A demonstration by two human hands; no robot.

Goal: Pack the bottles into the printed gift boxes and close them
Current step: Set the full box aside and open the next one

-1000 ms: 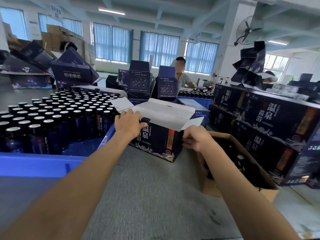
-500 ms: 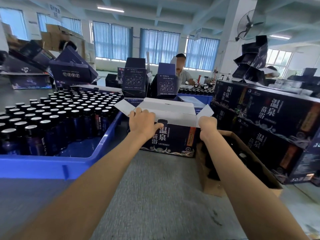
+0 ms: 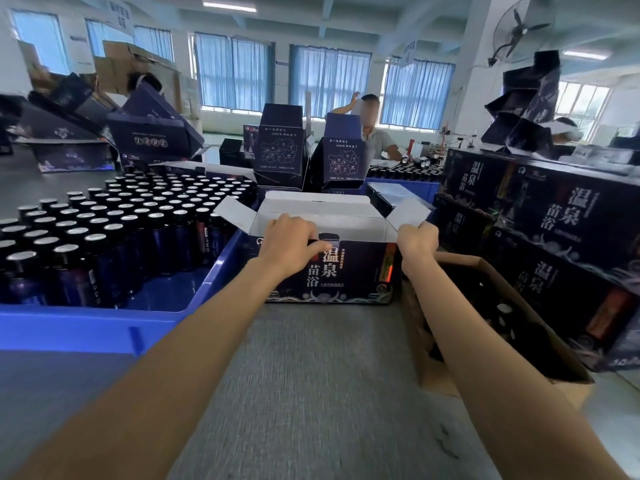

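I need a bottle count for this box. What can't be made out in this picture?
Head view only.
Inside the gift box: hidden by its near wall and the left hand.
The right hand: its back hides the fingers, so its hold on the flap is unclear.
The cardboard carton: contents dark, partly behind the right forearm.
Small print on the box: blurred.

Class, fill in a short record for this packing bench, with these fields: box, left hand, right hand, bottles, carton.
box: upright on the table, top flaps open, contents not visible
left hand: grips the box's front top edge
right hand: grips the box's top right corner
bottles: dark, capped, standing in a blue crate left of the box
carton: brown, open, right of the box
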